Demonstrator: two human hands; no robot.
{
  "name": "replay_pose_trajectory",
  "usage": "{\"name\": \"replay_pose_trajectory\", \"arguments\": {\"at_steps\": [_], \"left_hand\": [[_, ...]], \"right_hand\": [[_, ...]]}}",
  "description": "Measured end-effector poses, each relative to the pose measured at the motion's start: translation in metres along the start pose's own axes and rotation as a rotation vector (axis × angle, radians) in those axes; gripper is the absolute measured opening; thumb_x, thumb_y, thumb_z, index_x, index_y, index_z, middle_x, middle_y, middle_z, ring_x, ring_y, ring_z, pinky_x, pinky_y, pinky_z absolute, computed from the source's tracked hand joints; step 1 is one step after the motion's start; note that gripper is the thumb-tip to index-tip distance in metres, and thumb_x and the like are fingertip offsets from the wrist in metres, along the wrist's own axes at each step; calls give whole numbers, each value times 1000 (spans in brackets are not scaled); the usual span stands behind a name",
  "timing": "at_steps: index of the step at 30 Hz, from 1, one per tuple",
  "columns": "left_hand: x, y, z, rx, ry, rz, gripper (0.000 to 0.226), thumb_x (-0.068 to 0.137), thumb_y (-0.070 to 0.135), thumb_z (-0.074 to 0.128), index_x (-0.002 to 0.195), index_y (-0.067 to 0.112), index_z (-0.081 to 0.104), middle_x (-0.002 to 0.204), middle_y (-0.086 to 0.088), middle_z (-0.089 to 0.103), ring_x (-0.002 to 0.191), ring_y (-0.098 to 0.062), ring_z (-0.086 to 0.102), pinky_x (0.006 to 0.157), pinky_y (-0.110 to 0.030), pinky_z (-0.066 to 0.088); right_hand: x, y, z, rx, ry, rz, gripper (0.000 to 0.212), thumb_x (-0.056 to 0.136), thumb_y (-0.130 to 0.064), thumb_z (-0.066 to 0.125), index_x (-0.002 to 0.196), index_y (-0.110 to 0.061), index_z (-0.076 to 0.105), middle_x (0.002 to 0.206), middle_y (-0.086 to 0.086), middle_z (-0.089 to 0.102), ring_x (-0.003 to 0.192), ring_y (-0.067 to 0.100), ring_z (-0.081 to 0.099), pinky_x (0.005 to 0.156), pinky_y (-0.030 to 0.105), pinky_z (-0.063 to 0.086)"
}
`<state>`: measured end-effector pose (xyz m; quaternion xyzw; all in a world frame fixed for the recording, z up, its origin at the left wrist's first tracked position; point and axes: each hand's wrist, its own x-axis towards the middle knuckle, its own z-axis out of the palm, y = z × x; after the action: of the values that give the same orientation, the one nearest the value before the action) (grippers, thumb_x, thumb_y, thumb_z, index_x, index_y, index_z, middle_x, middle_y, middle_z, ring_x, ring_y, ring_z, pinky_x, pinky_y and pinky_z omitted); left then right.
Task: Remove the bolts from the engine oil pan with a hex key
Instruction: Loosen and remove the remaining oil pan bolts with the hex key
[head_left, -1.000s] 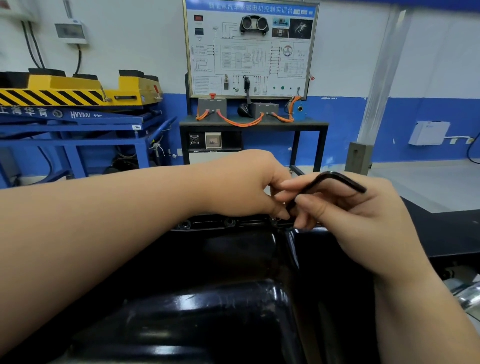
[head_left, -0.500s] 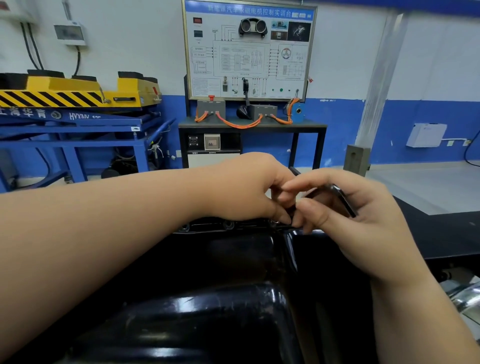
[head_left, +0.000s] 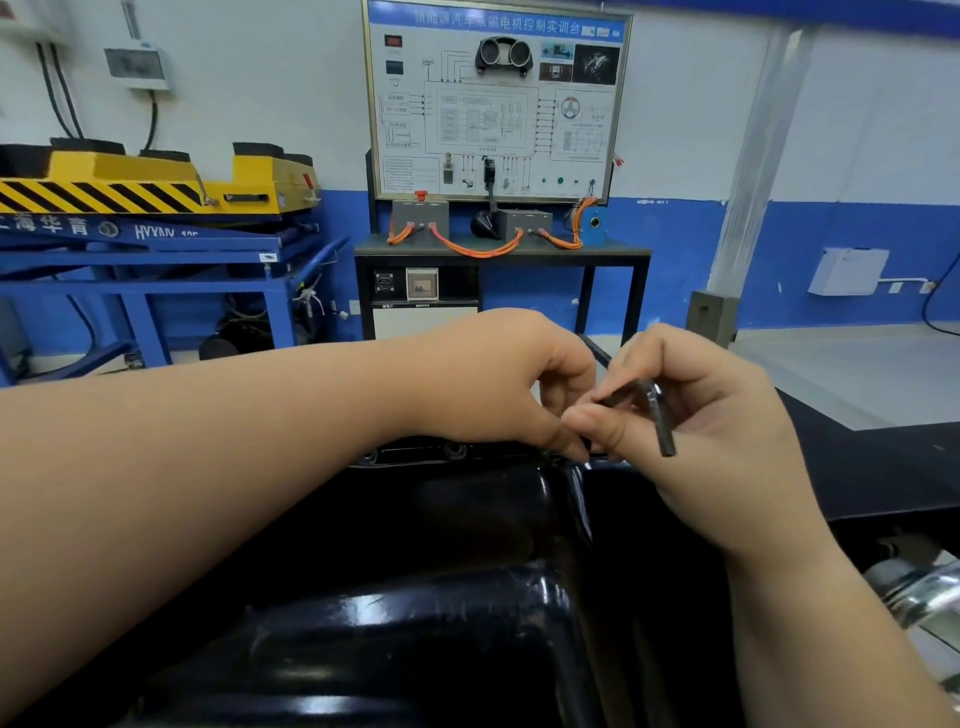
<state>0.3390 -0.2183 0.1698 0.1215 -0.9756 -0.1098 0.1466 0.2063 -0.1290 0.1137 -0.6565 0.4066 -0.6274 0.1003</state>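
The glossy black engine oil pan (head_left: 415, 623) fills the lower middle of the head view. Both hands meet at its far rim. My right hand (head_left: 701, 447) pinches a dark L-shaped hex key (head_left: 660, 415), whose free arm points down and toward me. My left hand (head_left: 498, 384) is curled, with its fingertips closed at the key's lower end on the rim. The bolt under the fingers is hidden. Two bolt holes (head_left: 452, 451) show on the flange left of the hands.
A black bench with a wiring-diagram training board (head_left: 496, 98) stands behind the pan. A blue lift table carrying a yellow striped unit (head_left: 150, 187) is at the left. A black surface (head_left: 893, 467) extends to the right, with shiny metal parts (head_left: 919, 592) below it.
The hex key's free arm has swung from pointing up and right to pointing down toward me. My right hand turned with it. My left hand stayed at the rim.
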Motion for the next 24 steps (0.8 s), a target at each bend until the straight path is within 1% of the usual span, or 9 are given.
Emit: {"name": "replay_pose_trajectory", "arguments": {"at_steps": [3,4,7,9,12,15,17,21,24], "left_hand": [[0,1,0,-2,-20,-5,25,77,23,71,66,32,51,52,33,50,54,15,47,52,-2,33],[0,1,-1,-1,-22,-6,24,78,23,70,66,32,51,53,34,51,54,14,47,53,-2,33],[1,0,-1,30,-9,-16,32,77,25,71,59,34,46,56,33,52,55,11,48,55,-5,35],[1,0,-2,57,-4,-18,36,77,23,73,56,36,45,56,33,52,56,11,49,55,-5,35],[1,-2,-2,25,2,7,45,77,19,74,50,40,45,52,29,52,55,10,49,55,-5,33],[0,-4,-3,23,-7,-24,32,79,23,72,56,38,56,50,24,52,53,5,47,53,-7,31],[-1,-5,-2,45,-19,-37,12,80,27,71,70,22,66,46,24,49,47,4,44,48,-8,29],[-1,-1,-1,23,-18,3,18,79,25,71,68,28,57,47,31,47,46,11,43,48,-5,30],[0,0,-1,-11,-18,5,11,80,19,68,73,23,60,49,31,49,49,12,45,50,-4,32]], "right_hand": [[0,-1,1,13,-20,27,28,63,-23,80,72,-7,59,69,10,63,61,38,56,56,47,50],[0,-1,0,22,-39,36,25,64,-27,79,74,-11,61,71,15,63,62,41,56,56,48,50],[-1,-5,-3,102,-117,29,14,72,-23,70,85,-19,69,84,11,70,59,20,63,56,27,51],[-1,-6,-4,115,-151,22,15,79,-11,67,92,-15,70,86,8,72,58,14,61,56,23,50],[-2,-4,-2,114,-107,15,16,79,-6,59,85,-15,71,79,7,73,50,11,58,55,21,50],[-2,-3,1,94,-29,29,11,74,-8,66,76,-16,72,74,10,73,44,13,56,53,26,52],[-1,-3,0,85,-1,43,6,70,-11,77,72,-13,72,72,13,71,43,16,57,52,30,52],[-1,-2,3,59,16,54,17,63,-13,79,65,-10,63,65,10,66,47,24,55,52,26,52],[0,0,4,80,18,73,17,62,-16,76,70,-11,62,69,17,62,51,30,53,51,29,48]]}}
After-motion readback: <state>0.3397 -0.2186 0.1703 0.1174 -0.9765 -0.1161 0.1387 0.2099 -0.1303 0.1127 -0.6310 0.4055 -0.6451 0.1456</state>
